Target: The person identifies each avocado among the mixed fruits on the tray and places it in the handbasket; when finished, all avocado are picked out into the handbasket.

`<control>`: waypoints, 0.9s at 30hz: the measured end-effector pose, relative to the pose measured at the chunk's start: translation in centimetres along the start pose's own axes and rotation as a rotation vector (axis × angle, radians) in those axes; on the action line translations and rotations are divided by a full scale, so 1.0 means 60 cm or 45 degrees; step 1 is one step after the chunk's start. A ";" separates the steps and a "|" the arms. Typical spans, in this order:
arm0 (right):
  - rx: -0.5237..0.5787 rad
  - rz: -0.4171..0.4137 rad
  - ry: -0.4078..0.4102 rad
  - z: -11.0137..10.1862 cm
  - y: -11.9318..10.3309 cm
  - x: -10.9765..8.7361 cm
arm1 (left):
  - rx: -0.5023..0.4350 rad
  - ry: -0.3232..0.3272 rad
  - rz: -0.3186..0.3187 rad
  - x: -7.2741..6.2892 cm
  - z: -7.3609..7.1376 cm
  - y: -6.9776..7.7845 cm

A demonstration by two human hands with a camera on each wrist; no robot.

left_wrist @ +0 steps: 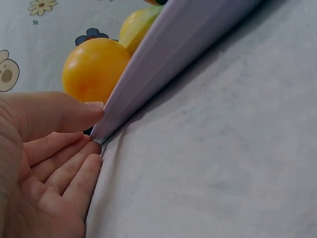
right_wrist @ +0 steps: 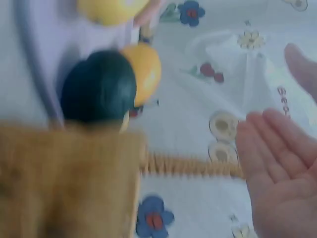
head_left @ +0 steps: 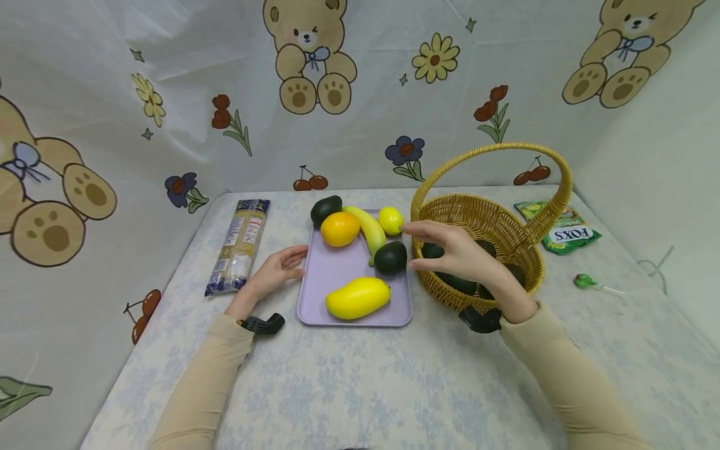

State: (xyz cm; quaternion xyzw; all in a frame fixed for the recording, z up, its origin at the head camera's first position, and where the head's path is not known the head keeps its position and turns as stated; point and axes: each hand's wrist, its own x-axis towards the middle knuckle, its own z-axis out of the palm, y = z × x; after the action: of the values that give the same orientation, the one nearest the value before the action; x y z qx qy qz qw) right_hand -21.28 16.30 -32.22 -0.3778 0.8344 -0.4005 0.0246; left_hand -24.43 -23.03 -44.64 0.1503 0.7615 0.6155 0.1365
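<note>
My left hand [head_left: 274,272] is at the left side of a lilac tray [head_left: 320,275], thumb and fingertips right at its rim. On the tray lie a yellow mango [head_left: 358,298], an orange [head_left: 340,229], a banana [head_left: 368,228], a lemon [head_left: 390,220] and two dark green avocados, one at the back left [head_left: 326,210] and one at the right edge [head_left: 390,258]. Over the near left part of a wicker basket [head_left: 509,240] is my right hand [head_left: 458,250], holding nothing, thumb and fingers spread apart. Several dark green avocados [head_left: 457,283] sit in the basket, partly hidden by that hand.
A long pack of dry noodles [head_left: 239,247] lies left of the tray. Right of the basket are a green FOX'S candy bag [head_left: 562,228] and a green-wrapped lollipop [head_left: 586,281]. The basket's tall handle [head_left: 495,148] arches above it. A patterned cloth hangs behind the table.
</note>
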 end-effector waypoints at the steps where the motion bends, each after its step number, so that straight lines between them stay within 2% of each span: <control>1: 0.028 0.029 0.008 0.010 0.000 0.008 | -0.003 0.000 0.004 0.000 0.001 0.000; 7: 0.059 0.254 0.116 0.065 0.002 0.047 | -0.034 -0.009 0.015 0.001 0.002 -0.003; 11: -0.037 0.430 0.162 0.094 0.006 0.064 | -0.023 -0.005 0.007 0.000 0.001 -0.002; 14: -0.089 0.533 0.159 0.113 0.009 0.072 | -0.015 -0.004 0.005 -0.002 0.002 -0.001; 18: -0.098 0.605 0.149 0.131 0.017 0.077 | -0.018 -0.006 -0.002 -0.002 0.003 0.000; 27: -0.127 0.666 0.112 0.144 0.033 0.077 | -0.018 0.005 -0.009 -0.002 0.002 0.003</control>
State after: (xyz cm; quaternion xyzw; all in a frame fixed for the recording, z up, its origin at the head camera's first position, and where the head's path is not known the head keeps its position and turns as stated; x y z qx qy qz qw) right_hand -22.78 8.47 -38.24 -0.1322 0.9227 -0.3547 0.0725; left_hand -24.29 -22.92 -44.50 0.1457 0.7580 0.6206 0.1382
